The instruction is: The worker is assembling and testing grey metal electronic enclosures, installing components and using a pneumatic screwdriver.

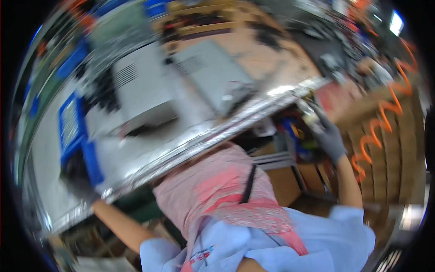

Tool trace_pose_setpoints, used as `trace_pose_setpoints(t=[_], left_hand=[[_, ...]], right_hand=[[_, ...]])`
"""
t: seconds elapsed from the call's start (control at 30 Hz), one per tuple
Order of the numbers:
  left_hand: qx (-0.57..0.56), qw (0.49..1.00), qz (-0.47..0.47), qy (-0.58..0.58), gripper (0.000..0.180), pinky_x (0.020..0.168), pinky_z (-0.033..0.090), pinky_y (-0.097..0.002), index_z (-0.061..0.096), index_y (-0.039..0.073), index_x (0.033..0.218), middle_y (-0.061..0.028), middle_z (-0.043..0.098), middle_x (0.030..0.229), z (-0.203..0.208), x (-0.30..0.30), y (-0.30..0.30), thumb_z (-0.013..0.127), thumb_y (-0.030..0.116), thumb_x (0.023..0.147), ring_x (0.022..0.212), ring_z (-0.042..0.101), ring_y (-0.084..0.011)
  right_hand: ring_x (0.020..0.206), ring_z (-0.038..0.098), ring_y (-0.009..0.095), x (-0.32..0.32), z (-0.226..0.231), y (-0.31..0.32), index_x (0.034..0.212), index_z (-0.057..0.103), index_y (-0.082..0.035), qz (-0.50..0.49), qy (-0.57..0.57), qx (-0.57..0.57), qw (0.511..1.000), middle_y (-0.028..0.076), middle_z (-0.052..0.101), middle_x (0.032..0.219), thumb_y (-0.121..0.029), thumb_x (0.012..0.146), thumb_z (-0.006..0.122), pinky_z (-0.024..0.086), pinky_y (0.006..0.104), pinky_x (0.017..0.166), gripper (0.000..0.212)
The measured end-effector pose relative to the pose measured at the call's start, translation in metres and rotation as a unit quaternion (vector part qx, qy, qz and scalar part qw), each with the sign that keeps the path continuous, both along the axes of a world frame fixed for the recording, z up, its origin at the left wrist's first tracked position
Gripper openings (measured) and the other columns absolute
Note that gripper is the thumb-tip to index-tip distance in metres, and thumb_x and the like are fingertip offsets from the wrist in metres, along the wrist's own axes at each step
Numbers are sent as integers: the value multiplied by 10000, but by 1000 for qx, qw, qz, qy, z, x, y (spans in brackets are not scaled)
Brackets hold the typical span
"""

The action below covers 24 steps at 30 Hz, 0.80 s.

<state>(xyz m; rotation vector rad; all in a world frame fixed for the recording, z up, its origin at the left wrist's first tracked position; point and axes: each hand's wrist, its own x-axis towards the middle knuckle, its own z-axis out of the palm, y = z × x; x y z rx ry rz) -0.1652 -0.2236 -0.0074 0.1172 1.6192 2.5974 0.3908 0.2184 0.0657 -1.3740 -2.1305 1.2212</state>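
My left hand (80, 179), in a dark grey glove, is at the near end of a blue plastic bin (93, 165) on the left of the workbench. Its fingers are dark and blurred against the bin, so their hold does not show. Out at the bench's right front corner, my right hand (330, 138), also gloved, is closed around a pale, silvery-yellow elongated object (310, 113); motion blur hides its kind. Between the hands, two light grey metal panels with vent slots lie on the bench: a left panel (142, 84) with a bent-down front side, and a right panel (215, 72).
The bench's shiny metal edge (217, 136) runs slantwise before me. Dark small parts (102, 93) lie beside the left panel. A coiled orange hose (378, 124) hangs at the right by stacked cardboard (387, 154). A yellowish tray (206, 28) stands at the back.
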Motion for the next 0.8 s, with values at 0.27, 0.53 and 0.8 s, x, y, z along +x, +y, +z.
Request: trace_pose_setpoints(t=[0.27,0.53,0.8], left_hand=[[-176,958,207,90,484,536,277,-236,609,-31,940,16,365,629,32,83,64,419,412,983,573,352,-83],[-162,967,-47,189,184,495,288,-220,636,-20,865,-49,599,776,2,177,122,520,122,865,540,385,-72],[-309,822,-284,385,550,894,474,-405,534,51,1273,-164,589,1154,7,251,256,715,263,799,1048,581,-318]], right_hand=[[1064,606,333,26,40,37,1385,444,-309,-82,-445,160,877,101,645,1168,-448,868,596,463,411,913,557],[1013,634,318,19,32,105,1194,619,-231,62,-522,183,831,113,662,1111,-372,795,627,491,420,880,423],[883,674,318,-62,28,167,977,718,-156,232,-654,268,668,133,700,918,-300,690,682,532,411,767,323]])
